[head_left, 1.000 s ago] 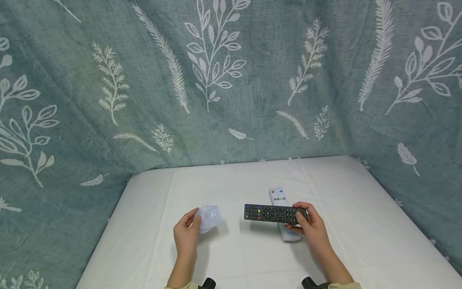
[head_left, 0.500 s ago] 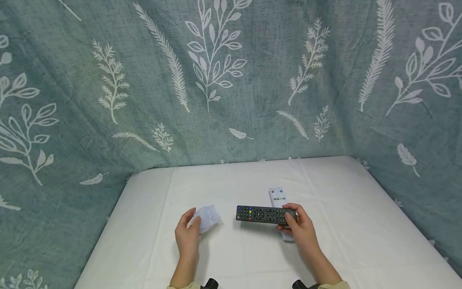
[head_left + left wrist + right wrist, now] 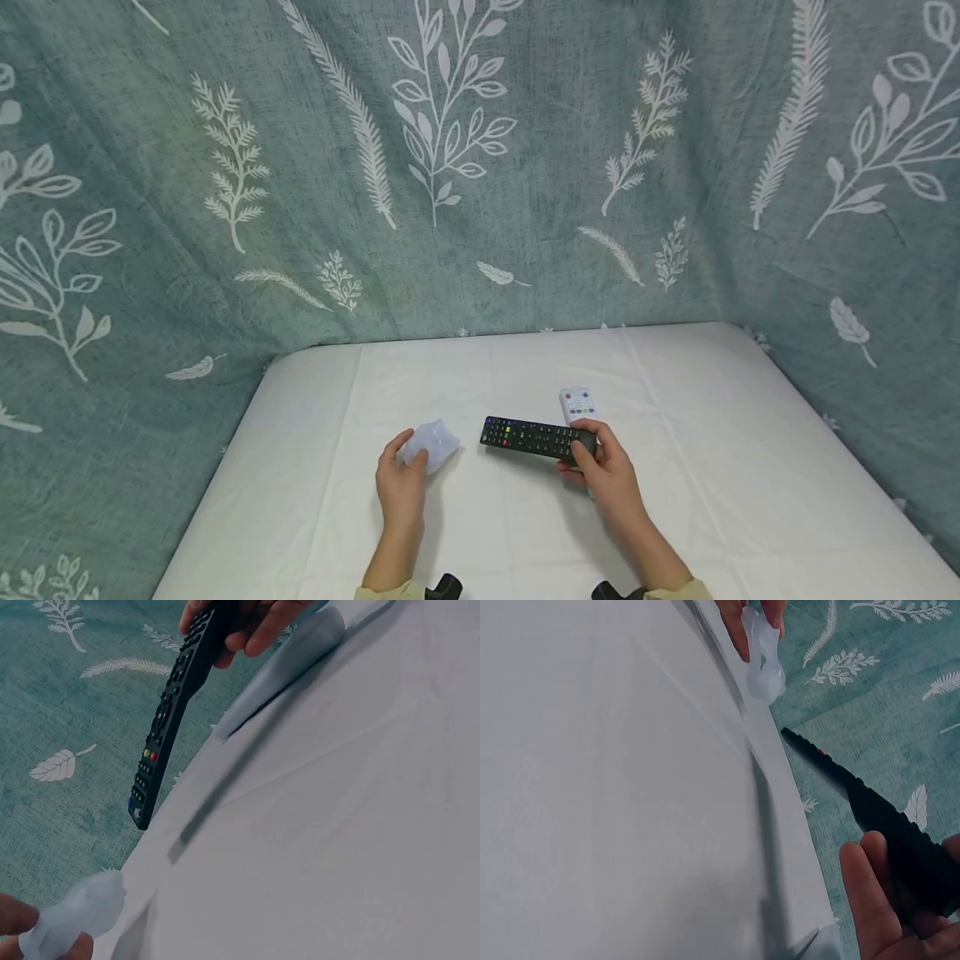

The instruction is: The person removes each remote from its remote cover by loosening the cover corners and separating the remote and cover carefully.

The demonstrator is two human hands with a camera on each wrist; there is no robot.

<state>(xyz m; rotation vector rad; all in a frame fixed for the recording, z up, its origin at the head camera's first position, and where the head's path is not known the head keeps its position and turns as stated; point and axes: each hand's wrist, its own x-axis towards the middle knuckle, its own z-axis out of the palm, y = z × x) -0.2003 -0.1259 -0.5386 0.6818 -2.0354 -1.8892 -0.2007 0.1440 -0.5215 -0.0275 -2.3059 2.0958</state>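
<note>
My left hand [image 3: 402,492] pinches a crumpled, translucent whitish plastic sleeve [image 3: 433,444] between thumb and fingers. In the left wrist view the soft sleeve [image 3: 94,904] bulges out past the fingertips. A black remote control [image 3: 525,436] is in my right hand [image 3: 609,479], gripped at its right end with the thumb on top, buttons up. Its free end points left toward the sleeve, a short gap apart. The right wrist view has the remote [image 3: 866,802] raised over the table, seen from its edge. Beneath the right hand lies a white remote control [image 3: 577,403], partly hidden.
A white cloth [image 3: 495,533] covers the table, with shadows of both hands on it. Behind and at the sides hangs a green curtain [image 3: 547,167] with white leaf prints. Black wrist devices [image 3: 447,586] show at the bottom edge.
My right hand has moved left with the black remote, bringing it nearer the sleeve and tilting it slightly. The left hand has shifted a little right with the sleeve.
</note>
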